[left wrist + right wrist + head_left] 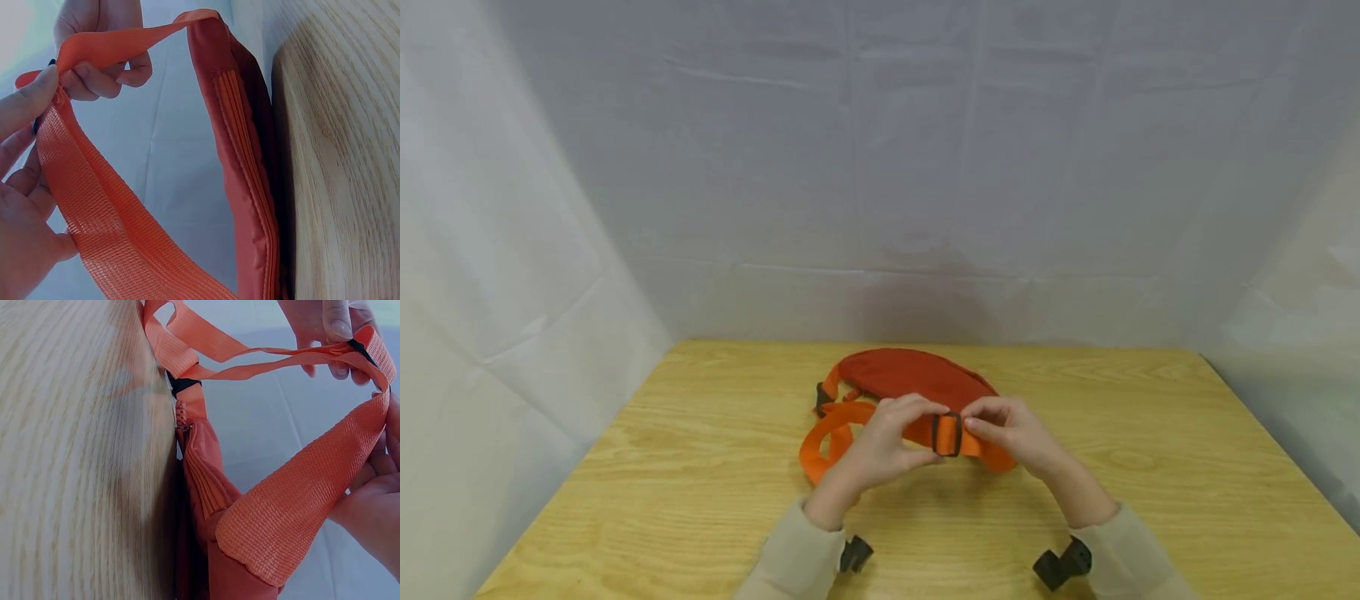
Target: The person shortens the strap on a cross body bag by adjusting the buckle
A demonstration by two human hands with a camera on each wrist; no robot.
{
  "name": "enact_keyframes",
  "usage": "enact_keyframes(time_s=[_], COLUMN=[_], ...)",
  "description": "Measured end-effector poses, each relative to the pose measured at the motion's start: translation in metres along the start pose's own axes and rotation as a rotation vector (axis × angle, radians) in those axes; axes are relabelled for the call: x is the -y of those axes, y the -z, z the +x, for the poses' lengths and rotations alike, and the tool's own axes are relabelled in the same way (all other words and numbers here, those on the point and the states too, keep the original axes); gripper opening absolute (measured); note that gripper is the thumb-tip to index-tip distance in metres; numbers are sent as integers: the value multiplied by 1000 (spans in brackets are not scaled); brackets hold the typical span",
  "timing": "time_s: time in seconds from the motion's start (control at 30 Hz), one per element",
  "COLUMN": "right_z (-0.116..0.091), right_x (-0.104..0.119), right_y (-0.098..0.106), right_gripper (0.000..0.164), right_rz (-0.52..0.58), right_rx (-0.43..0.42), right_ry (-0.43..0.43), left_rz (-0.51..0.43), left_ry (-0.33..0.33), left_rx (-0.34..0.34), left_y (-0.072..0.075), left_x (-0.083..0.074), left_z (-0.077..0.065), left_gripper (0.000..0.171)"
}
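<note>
A red waist bag lies on the table, its orange strap raised in front of it. My left hand holds a black slide adjuster by its edges, thumb below and fingers above. Orange webbing passes through the adjuster. Just right of it, my right hand pinches the strap between thumb and fingers. In the right wrist view, a wide strap end hangs down from the adjuster over the bag. A black buckle joins strap and bag at the left.
The wooden table reaches back to a pale cloth backdrop, with cloth along both sides. Black wrist mounts sit at both sleeves. A strap loop rests left of the hands. The bag's zipper shows in the right wrist view.
</note>
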State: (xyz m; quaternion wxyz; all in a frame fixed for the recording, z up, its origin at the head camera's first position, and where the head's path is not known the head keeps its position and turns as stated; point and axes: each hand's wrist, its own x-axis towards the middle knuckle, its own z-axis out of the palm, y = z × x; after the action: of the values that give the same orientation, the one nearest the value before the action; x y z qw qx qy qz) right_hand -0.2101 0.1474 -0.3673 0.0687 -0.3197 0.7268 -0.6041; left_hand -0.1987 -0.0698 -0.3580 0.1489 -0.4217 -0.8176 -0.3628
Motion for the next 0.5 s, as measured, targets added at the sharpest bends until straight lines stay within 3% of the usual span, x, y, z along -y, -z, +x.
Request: enact_keyframes(time_s=[0.27,0.5], right_z=[0,2], right_x=[1,1], right_y=[0,-2], right_gripper=[23,8], right_rz=[30,98], right_rx=[3,-11], right_ry=[-16,-32], left_rz=[2,-27], left_ry=[-8,4], left_rx=[-1,4], left_y=[-1,-1], left_x=[0,-2], left_z=[0,0], left_gripper=[47,48])
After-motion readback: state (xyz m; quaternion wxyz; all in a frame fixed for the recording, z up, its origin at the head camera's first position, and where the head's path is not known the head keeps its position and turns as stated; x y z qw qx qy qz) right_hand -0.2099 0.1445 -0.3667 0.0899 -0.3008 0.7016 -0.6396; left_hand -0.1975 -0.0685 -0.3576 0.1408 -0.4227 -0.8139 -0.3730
